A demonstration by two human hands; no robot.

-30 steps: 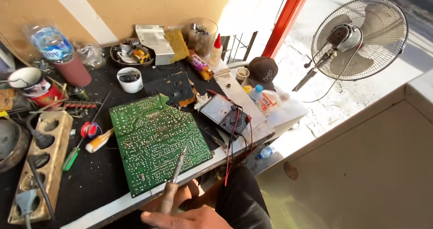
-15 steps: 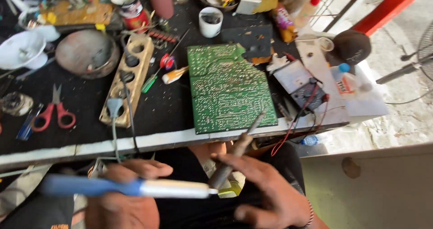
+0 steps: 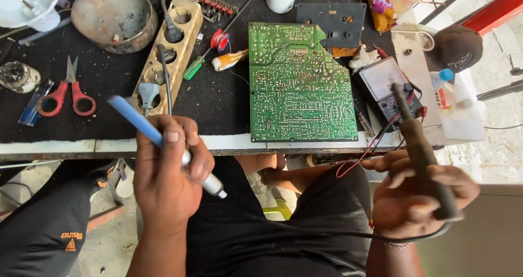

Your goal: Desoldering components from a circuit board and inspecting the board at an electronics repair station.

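Below, left hand (image 3: 166, 173) grip closed round blue desoldering pump (image 3: 158, 140), right hand (image 3: 419, 198) grip round soldering iron (image 3: 417, 140), circuit board (image 3: 299, 86) well beyond.

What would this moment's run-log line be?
left hand: grips blue desoldering pump | right hand: grips soldering iron | green circuit board: flat on bench, untouched

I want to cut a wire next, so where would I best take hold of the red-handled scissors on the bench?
Probably at the two red loops of the scissors, coming from the bench's near edge. They lie flat on the black mat with the loops toward the person and the closed blades pointing away, so fingers could slip straight into the loops. The left hand, now holding a blue tool, is nearer than the right hand.
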